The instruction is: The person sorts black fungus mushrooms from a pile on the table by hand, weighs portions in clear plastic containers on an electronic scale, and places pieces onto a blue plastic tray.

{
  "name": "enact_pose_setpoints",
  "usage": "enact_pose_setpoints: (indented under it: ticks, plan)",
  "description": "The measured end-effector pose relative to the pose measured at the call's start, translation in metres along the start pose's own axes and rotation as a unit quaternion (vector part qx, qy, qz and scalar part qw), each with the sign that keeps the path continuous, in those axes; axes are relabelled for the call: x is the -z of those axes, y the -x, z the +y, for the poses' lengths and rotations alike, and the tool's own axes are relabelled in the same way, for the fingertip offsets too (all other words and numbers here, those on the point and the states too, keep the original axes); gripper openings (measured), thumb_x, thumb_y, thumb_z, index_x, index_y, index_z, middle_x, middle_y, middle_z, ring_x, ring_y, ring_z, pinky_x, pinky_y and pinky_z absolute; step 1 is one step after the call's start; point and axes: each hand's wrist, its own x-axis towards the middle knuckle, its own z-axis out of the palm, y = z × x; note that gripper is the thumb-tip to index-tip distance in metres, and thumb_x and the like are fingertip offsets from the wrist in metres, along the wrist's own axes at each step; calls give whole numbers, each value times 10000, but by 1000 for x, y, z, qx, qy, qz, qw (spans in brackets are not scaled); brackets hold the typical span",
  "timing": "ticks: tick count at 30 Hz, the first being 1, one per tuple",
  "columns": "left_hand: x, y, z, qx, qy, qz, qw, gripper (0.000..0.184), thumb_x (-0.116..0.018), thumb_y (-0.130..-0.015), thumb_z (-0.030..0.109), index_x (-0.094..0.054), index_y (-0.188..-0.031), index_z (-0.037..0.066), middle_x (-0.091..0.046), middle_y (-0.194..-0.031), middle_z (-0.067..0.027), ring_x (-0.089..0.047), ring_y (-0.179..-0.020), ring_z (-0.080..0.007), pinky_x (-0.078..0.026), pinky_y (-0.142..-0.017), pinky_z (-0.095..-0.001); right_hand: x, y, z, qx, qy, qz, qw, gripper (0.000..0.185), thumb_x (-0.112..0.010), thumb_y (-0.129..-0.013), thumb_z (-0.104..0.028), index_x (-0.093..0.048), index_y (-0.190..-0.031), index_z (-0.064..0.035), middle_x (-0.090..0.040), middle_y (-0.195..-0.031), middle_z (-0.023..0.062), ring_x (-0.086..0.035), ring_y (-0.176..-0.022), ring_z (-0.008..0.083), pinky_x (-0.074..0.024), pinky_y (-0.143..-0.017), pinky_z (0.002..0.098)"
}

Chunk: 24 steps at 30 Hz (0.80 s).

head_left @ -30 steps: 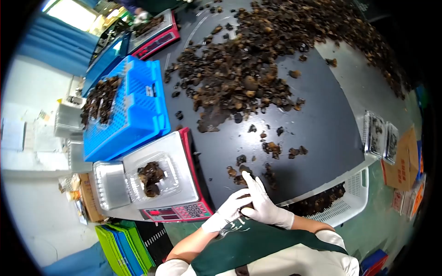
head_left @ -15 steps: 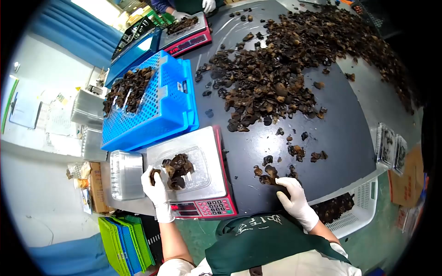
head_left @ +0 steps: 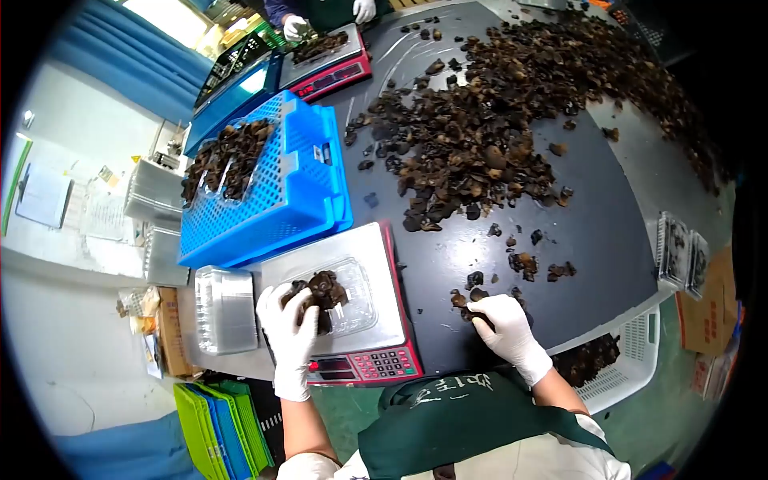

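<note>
My left hand (head_left: pixel 290 332), in a white glove, reaches over the scale with its fingers curled round dark wood ear mushrooms (head_left: pixel 326 290). Those mushrooms lie in a clear plastic tray (head_left: pixel 364 308) on the metal plate of a red scale (head_left: pixel 384 363). Over the dark tabletop, my right hand (head_left: pixel 510 332), also gloved, has its fingertips closed on a small cluster of wood ear mushrooms (head_left: pixel 459 299). The fingers partly hide what they pinch.
A big mushroom heap (head_left: pixel 472 160) covers the table's far side. Left stand a blue crate (head_left: pixel 280 216) bearing a filled tray and stacked clear trays (head_left: pixel 224 312). A white basket (head_left: pixel 640 352) sits low right. A co-worker's gloved hand (head_left: pixel 296 28) is by another scale (head_left: pixel 340 74).
My left hand has moved right, onto the mushrooms in the tray. My right hand has lowered slightly left, its fingers closing onto the loose pieces. The co-worker's hand has lifted from their tray.
</note>
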Motion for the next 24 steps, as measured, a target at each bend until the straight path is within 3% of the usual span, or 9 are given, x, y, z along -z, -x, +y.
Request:
enact_pose_setpoints:
  ticks: [3,8,15,17,19,20,21,23,24]
  plan:
    - [-10,-6,13,-10,8,-43,999,423,-779,-674,202,-655,-1076,158,-517,-1189,-118,-422,-1174,-373,-344,-1007,-482,0,3,0,7,-3,-29,1000,236,-685,-752,-80,-656,-986,-76,-661,-919,89,-611,-872,285,-473,-778,384]
    - [-36,-5,12,-49,21,44,998,217,-754,-697,75,-664,-887,127,-590,-984,-56,-517,-1038,-310,-393,-921,-446,11,7,3,4,9,-19,1000,230,-682,-758,-83,-654,-987,-77,-662,-908,93,-615,-853,290,-475,-774,385]
    - [-24,19,52,182,371,112,904,127,-560,-783,-107,-555,-809,17,-566,-894,-84,-546,-845,-181,-427,-783,-281,21,19,-5,-103,-144,-1,984,168,-656,-818,-94,-680,-982,-68,-679,-961,116,-647,-915,255,-495,-828,348]
    - [-22,20,99,81,354,56,930,144,-607,-762,-85,-604,-837,38,-604,-859,-85,-573,-786,-209,-468,-731,-315,15,27,-16,-223,-406,-69,884,244,-563,-935,-176,-623,-1115,-23,-654,-1058,112,-636,-929,205,-509,-822,325]
    - [-34,26,134,-53,364,-81,926,160,-695,-740,-5,-636,-869,68,-648,-913,-103,-619,-834,-263,-499,-746,-344,4,33,-24,-330,-612,-113,710,347,-480,-989,-256,-551,-1222,-9,-629,-1088,114,-627,-930,198,-522,-811,330]
    - [-49,35,152,-49,455,-147,877,208,-698,-748,-3,-636,-937,58,-647,-955,-117,-625,-856,-268,-505,-779,-358,2,36,-26,-382,-684,-130,608,393,-443,-1006,-294,-513,-1266,-8,-618,-1085,115,-624,-930,201,-529,-802,337]
    - [-55,39,170,-66,512,-208,831,286,-688,-761,-11,-613,-1032,38,-629,-1043,-130,-625,-884,-263,-504,-805,-357,-2,44,-21,-385,-700,-118,590,377,-437,-1001,-288,-498,-1265,-26,-607,-1040,110,-612,-897,171,-535,-753,326]
    - [-79,54,176,-33,572,-241,783,328,-662,-783,-22,-584,-1096,36,-597,-1101,-116,-603,-870,-196,-494,-794,-306,21,56,0,-393,-609,-166,668,275,-489,-962,-245,-601,-1076,-22,-609,-862,64,-593,-754,163,-521,-691,290]
    - [-87,57,177,17,588,-258,766,331,-653,-787,-27,-582,-1104,40,-592,-1100,-107,-593,-861,-177,-489,-790,-292,37,64,14,-422,-621,-180,635,249,-510,-945,-233,-634,-1000,-24,-603,-799,46,-583,-702,163,-514,-671,284]
